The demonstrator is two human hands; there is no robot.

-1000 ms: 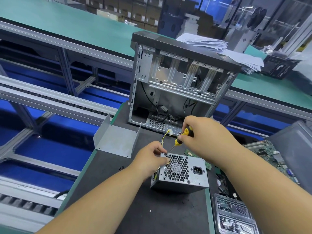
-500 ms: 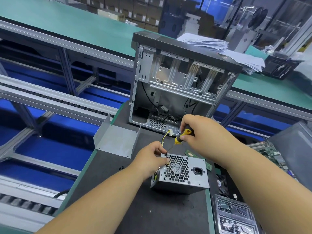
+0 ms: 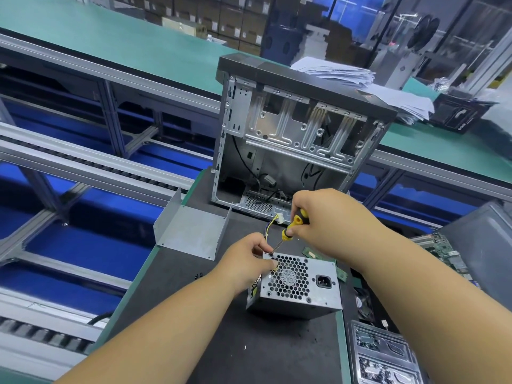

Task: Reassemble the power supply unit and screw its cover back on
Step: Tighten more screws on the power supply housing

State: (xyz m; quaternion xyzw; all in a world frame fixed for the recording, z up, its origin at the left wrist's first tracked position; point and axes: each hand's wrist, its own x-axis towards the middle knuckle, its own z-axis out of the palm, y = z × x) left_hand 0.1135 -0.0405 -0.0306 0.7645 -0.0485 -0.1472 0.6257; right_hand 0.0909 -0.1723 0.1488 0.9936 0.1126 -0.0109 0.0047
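Power supply unit (image 3: pixel 297 285): rigid metal box on tabletop (image 3: pixel 221 342), likely weighty; hold by flat sides. Left grip (image 3: pixel 249 266) steadies its corner; right grip (image 3: pixel 318 217), above, clasps screwdriver (image 3: pixel 291 227).

No lettering anywhere is sharp enough to read.
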